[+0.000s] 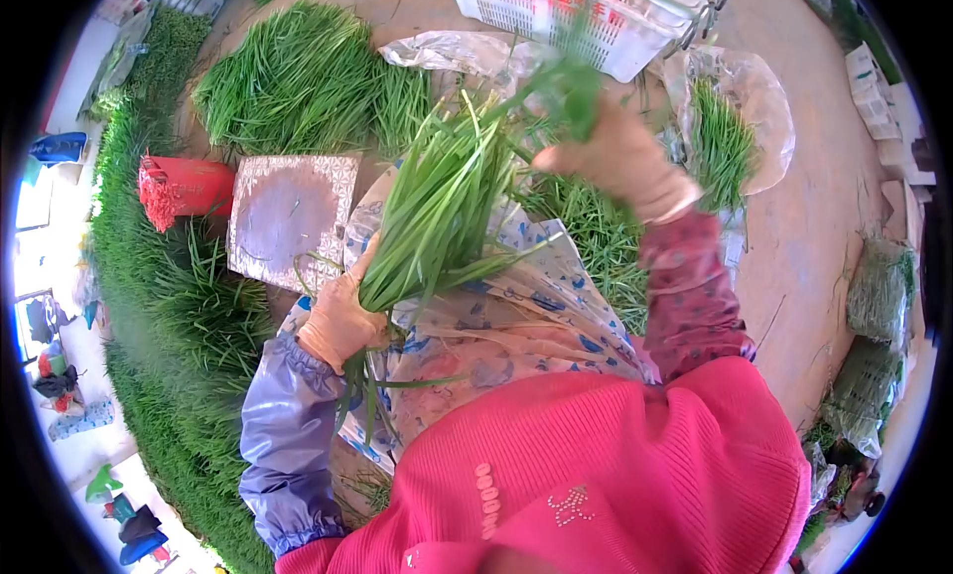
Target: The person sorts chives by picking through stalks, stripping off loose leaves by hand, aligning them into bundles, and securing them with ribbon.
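Just left of the board (296, 216) lies a container (199, 188); beyond the board, a heap of greens (283, 72). Right of the board is the bunch (427, 212) in the left hand (342, 318), then loose greens (596, 226); a crate (506, 8) stands beyond, well right.

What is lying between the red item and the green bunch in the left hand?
In the head view, the square panel and then an edge of the blue-patterned sheet lie between the red item and the green bunch.

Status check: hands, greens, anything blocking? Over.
Left hand grips green bunch. Right hand blurred near leafy tuft, grip unclear. Patterned sheet below, not visibly blocking.
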{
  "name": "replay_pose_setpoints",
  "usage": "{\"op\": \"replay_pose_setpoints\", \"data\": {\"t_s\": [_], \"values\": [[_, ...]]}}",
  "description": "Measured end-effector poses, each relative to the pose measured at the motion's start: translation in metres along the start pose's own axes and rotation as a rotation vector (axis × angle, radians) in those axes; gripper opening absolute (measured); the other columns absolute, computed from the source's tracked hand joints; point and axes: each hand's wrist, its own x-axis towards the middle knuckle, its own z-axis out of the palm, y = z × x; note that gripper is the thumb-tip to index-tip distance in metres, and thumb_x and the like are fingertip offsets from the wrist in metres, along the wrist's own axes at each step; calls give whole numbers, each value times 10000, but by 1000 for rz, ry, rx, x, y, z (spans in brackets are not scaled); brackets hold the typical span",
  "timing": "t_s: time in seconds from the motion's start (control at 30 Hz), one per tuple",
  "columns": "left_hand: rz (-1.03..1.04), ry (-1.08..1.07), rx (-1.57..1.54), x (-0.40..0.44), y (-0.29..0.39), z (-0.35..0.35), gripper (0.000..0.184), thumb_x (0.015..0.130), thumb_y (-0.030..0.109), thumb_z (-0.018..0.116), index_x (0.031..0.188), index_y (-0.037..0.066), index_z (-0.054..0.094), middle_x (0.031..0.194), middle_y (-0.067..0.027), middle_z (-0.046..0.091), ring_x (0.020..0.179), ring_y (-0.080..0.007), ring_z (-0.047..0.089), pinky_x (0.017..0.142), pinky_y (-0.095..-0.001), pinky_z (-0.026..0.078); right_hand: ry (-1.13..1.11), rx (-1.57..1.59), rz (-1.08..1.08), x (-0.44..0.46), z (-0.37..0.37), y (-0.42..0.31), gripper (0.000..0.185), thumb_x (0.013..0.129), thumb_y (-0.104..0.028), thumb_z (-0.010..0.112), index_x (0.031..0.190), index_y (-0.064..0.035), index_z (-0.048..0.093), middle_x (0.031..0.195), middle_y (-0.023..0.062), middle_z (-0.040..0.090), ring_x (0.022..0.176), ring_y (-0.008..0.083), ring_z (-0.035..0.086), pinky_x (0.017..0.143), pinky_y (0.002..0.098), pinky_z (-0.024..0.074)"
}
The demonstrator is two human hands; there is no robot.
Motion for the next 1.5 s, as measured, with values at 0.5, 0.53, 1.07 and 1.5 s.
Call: {"op": "replay_pose_setpoints", "data": {"t_s": [0.5,0.53,1.07,1.5], "values": [[-272,-30,600,1,56,3,967,710,-74,557,1509,303,164,1003,-187,665,892,-360,652,754,-437,509,-31,177,288,-14,-18,72,332,891,-221,622,1156,-21,618,914,42,659,751,146,613,679,287,513],[-258,-23,625,4,55,5,970,710,-77,556,1509,306,163,978,-185,664,875,-358,653,743,-436,512,-90,118,229,-20,-6,47,365,852,-252,663,1139,-29,636,951,77,670,835,179,628,735,332,510],[-201,433,842,-33,4,52,953,687,151,741,1489,316,255,819,-136,587,718,-342,620,603,-435,499,435,776,387,-2,-13,103,267,876,-214,671,974,23,595,823,105,663,651,159,623,511,308,503],[-156,565,1002,-29,-2,60,924,746,-44,573,1505,331,201,815,-88,538,604,-265,576,506,-378,503,-20,-697,-470,-63,44,-46,279,802,-281,689,910,-26,659,1140,242,593,1072,432,557,928,425,448]]}}
